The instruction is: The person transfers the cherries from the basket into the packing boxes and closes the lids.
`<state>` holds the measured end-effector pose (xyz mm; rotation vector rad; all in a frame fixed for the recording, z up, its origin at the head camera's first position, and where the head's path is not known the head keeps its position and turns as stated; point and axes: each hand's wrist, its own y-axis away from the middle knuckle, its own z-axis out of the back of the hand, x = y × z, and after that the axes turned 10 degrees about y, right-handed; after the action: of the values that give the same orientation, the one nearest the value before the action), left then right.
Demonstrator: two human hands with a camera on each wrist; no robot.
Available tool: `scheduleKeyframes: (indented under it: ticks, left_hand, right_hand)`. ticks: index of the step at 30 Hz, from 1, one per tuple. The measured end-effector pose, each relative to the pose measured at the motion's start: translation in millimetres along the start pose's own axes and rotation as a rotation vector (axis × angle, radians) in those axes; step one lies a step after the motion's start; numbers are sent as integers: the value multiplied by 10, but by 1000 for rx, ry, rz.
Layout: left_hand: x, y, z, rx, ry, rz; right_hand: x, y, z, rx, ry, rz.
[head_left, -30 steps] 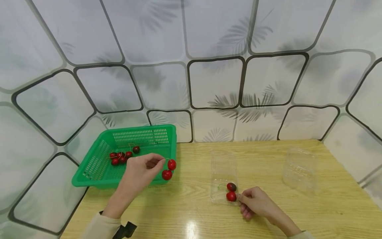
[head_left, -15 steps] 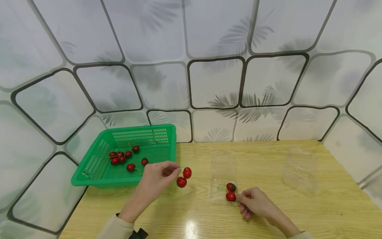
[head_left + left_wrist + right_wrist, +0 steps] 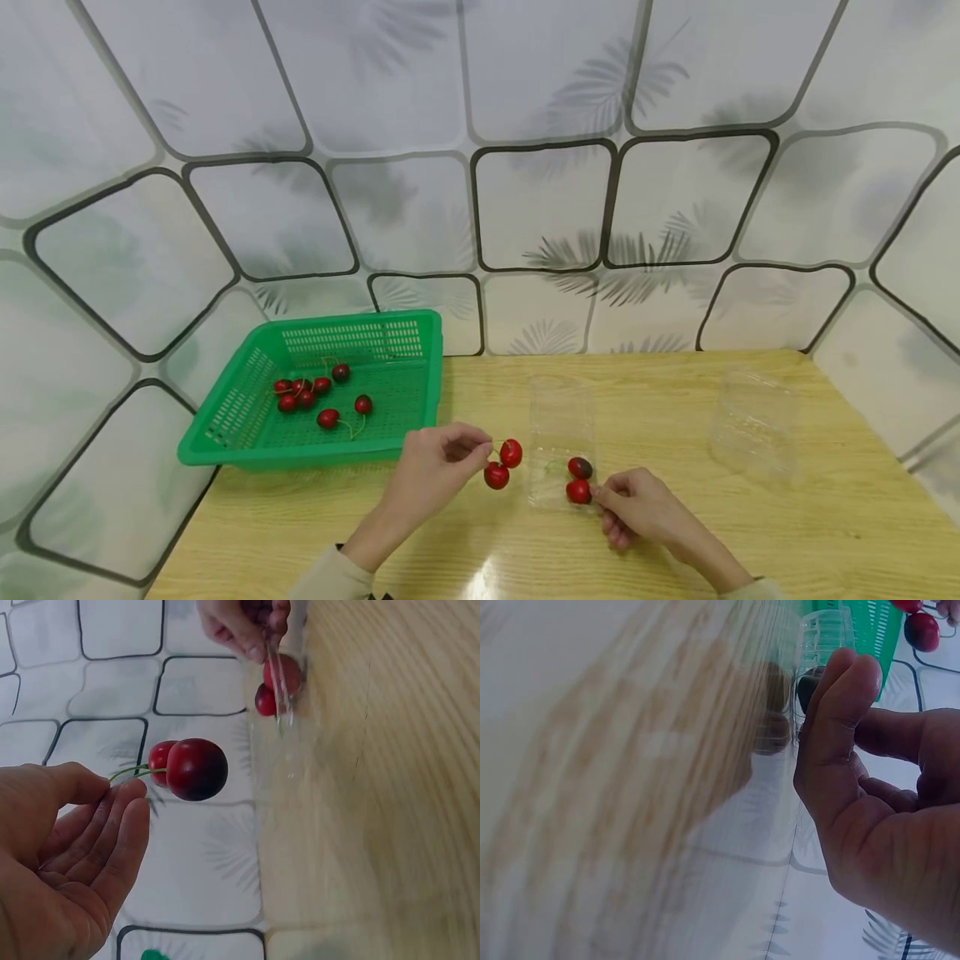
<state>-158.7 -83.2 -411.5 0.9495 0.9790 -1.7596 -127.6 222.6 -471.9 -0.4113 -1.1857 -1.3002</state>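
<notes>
My left hand (image 3: 438,468) pinches the green stems of a pair of red cherries (image 3: 196,769) between thumb and fingertips. The pair hangs in the air just left of a clear plastic box (image 3: 561,417) lying opened out on the table. Two cherries (image 3: 579,481) sit at the near right of this box, a thin stem beside them. With thumb and fingers my right hand (image 3: 641,508) grips the box's near right edge, close to those cherries. In the right wrist view, the right fingers (image 3: 840,712) largely hide that edge.
At the left a green plastic basket (image 3: 330,454) holds several cherries (image 3: 306,393) with stems. Another clear plastic container (image 3: 752,425) stands on the right of the wooden table (image 3: 840,533). A patterned curtain (image 3: 540,208) rises behind the table.
My left hand has moved right and nearer with the cherry pair, from over the basket to beside the clear box. My right hand has stayed at the box's edge.
</notes>
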Motion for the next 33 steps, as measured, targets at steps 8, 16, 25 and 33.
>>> scheduleKeyframes:
  ticks: [8,16,25,33]
  left_hand:
    - [95,-37,-240,60,96,49]
    - [233,-169,-449,84,364,219]
    - [354,-235,-567,70,433,275]
    - [463,-227,-610,90,281,228]
  right_hand:
    - [8,-18,-31,-6,0,-3]
    - [4,-10,-21,-20,15,-21]
    - [25,-5,-11,-10,19,-28]
    - [20,-13,-6,-11,24,-17]
